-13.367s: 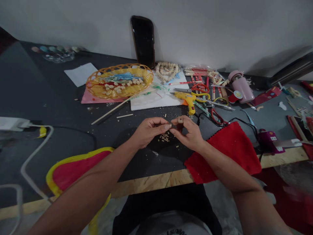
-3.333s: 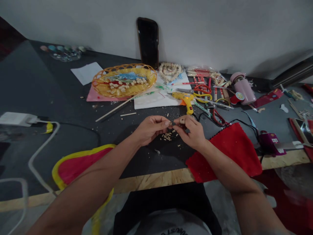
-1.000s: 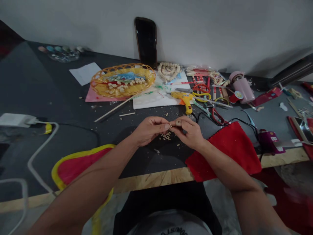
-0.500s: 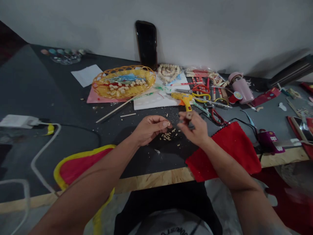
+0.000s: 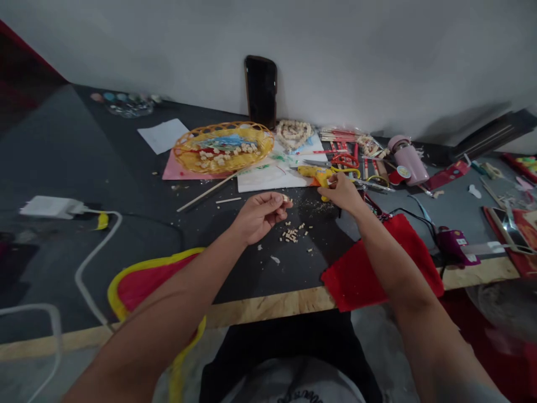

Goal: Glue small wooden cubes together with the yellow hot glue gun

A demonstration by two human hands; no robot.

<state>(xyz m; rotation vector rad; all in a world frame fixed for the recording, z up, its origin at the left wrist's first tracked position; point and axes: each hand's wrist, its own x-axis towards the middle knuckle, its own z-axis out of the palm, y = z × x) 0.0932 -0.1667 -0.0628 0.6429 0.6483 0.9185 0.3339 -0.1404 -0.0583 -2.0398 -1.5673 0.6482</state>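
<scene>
A small pale wooden bit (image 5: 286,198) is pinched by left hand (image 5: 258,215) as right hand (image 5: 344,192), grip unclear, is laid on yellow plastic glue gun (image 5: 311,172).

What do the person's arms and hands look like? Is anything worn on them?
Both forearms are bare. The left hand and right hand wear no gloves, and no watch or bracelet shows at either wrist. Any ring is too small to tell.

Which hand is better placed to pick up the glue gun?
Right. The right hand has its fingertips at the glue gun, on its own side of the table. The left hand is farther off and pinches a small wood bit.
</scene>
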